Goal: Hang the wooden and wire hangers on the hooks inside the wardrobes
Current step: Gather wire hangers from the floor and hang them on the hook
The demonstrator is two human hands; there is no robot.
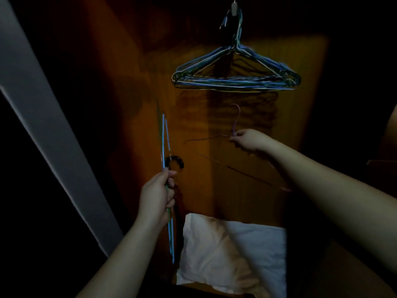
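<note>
Several wire hangers [236,79], blue and pale, hang bunched on a metal hook [234,6] at the top of the wardrobe's wooden back panel. My right hand [247,139] pinches the neck of a thin purple wire hanger [236,117], held upright below that bunch, its hook pointing up. My left hand [159,190] grips a bundle of blue wire hangers [164,138] seen edge-on, together with a dark curved hook [177,161] of another hanger whose body is hidden behind the hand.
A white pillow [234,252] lies on the wardrobe floor under my arms. A pale door edge [43,125] slants down the left side. The wooden back panel [193,117] is dimly lit; the right side is in darkness.
</note>
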